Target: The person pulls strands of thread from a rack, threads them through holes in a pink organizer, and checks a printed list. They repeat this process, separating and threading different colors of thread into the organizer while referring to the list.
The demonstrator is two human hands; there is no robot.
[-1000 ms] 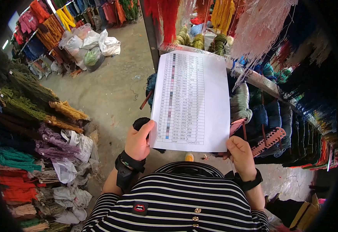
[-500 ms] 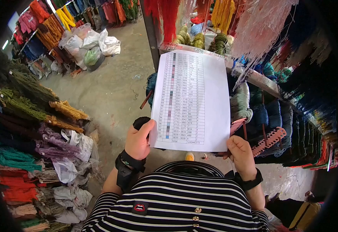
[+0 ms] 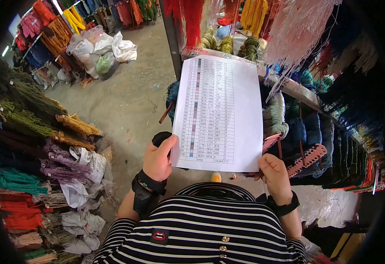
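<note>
A printed paper sheet (image 3: 245, 114) with a numbered table and small colour swatches is held up before my chest. My left hand (image 3: 157, 160) pinches its lower left corner, thumb on top. Beside those fingers shows a black rounded thing (image 3: 160, 138), partly behind the hand. At the lower right corner my right hand (image 3: 275, 174) grips the sheet between thumb and bent fingers. A pink notched strip (image 3: 307, 160) sticks out just behind this hand; I cannot tell whether the hand holds it too. Both wrists wear black bands.
Yarn hanks in many colours hang on the left racks (image 3: 25, 185). To the right stands a rack (image 3: 298, 90) with blue and green skeins, with red and pink threads hanging above. White plastic bags (image 3: 100, 48) lie on the concrete floor (image 3: 130, 97) ahead.
The sheet has tilted very slightly, its lower edge rising a little. Both hands keep their hold and stay almost in place.
</note>
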